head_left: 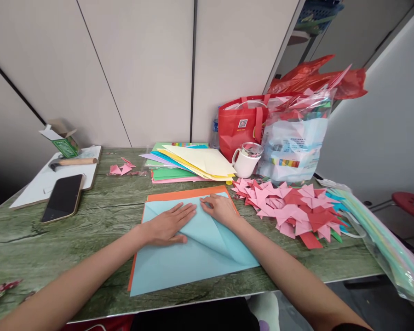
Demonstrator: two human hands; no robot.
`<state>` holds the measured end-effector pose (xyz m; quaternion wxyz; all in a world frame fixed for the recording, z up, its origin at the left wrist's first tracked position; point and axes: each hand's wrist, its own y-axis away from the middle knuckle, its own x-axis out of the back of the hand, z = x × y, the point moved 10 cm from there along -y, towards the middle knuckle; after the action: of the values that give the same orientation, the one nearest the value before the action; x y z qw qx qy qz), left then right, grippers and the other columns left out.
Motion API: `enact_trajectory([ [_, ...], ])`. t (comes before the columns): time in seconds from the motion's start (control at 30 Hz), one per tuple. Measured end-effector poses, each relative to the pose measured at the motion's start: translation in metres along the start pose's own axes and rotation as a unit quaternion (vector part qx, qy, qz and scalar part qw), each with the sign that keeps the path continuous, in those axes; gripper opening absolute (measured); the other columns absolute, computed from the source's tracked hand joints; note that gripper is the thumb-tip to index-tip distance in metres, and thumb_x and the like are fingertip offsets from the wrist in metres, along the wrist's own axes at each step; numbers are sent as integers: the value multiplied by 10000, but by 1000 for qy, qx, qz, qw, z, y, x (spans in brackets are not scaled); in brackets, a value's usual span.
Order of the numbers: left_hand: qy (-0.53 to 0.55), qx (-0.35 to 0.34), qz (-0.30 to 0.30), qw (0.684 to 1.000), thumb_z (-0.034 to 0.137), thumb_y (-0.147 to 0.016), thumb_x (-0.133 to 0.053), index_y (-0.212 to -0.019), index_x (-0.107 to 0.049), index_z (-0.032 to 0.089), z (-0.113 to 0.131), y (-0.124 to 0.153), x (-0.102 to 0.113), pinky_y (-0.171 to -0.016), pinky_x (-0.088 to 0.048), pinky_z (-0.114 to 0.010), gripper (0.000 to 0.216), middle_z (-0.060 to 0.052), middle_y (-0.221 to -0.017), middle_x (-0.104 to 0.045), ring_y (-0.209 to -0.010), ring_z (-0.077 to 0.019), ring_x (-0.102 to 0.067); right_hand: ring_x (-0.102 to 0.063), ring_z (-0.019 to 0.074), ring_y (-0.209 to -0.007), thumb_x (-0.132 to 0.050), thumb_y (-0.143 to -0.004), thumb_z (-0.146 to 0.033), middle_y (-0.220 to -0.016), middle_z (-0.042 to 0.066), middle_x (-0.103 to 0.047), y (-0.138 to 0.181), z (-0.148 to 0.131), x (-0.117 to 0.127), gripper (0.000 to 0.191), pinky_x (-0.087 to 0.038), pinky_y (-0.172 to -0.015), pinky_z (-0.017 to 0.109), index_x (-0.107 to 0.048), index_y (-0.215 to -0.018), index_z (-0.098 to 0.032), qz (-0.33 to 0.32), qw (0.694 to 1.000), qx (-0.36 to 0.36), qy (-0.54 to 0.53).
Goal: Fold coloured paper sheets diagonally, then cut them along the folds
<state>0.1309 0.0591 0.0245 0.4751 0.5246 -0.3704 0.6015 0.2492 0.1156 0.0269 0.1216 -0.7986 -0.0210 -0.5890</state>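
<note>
A sheet of light blue paper (179, 264) lies on top of an orange sheet (193, 193) at the front of the table. One part of the blue sheet is lifted and folded over, with a loose curved bulge on the right. My left hand (169, 224) rests flat on the blue paper, fingers stretched out and together. Beside it, my right hand (220, 209) has its thumb and forefinger closed at the blue sheet's far edge. The paper between those fingertips is partly hidden.
Coloured sheets (200, 163) are stacked behind, near a white mug (247, 161), a red bag (239, 133) and a clear plastic bag (293, 147). Folded pink and red paper pieces (286, 207) lie right. A phone (64, 197) and a hammer (76, 161) sit left.
</note>
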Motion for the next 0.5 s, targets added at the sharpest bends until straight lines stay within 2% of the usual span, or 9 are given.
enact_trajectory([
  [0.17, -6, -1, -11, 1000, 599, -902, -297, -1479, -17, 130, 4, 0, 1, -1130, -29, -492, 795, -170, -1528, -101, -1412, -258, -49, -648, 168, -768, -475, -902, -354, -882, 35, -702, 1, -1, 2, 290, -366, -625, 236, -697, -1062, -258, 4, 1000, -2, 3],
  [0.3, 3, -18, -22, 1000, 597, -891, -344, -1478, -3, 121, 16, 1, 2, -1132, -48, -493, 828, -182, -1522, -114, -1409, -261, -78, -647, 169, -761, -476, -900, -348, -873, 35, -700, 1, -1, 2, 289, -363, -623, 239, -698, -1061, -259, 6, 1000, -5, 5],
  [0.5, 54, -51, -42, 996, 629, -851, -405, -1468, -132, 62, 46, -3, -2, -1143, -79, -465, 881, -209, -1509, -131, -1404, -282, -88, -642, 162, -765, -469, -905, -339, -897, 42, -701, 1, 0, -1, 291, -370, -646, 231, -698, -1060, -249, 5, 1000, -9, 6],
])
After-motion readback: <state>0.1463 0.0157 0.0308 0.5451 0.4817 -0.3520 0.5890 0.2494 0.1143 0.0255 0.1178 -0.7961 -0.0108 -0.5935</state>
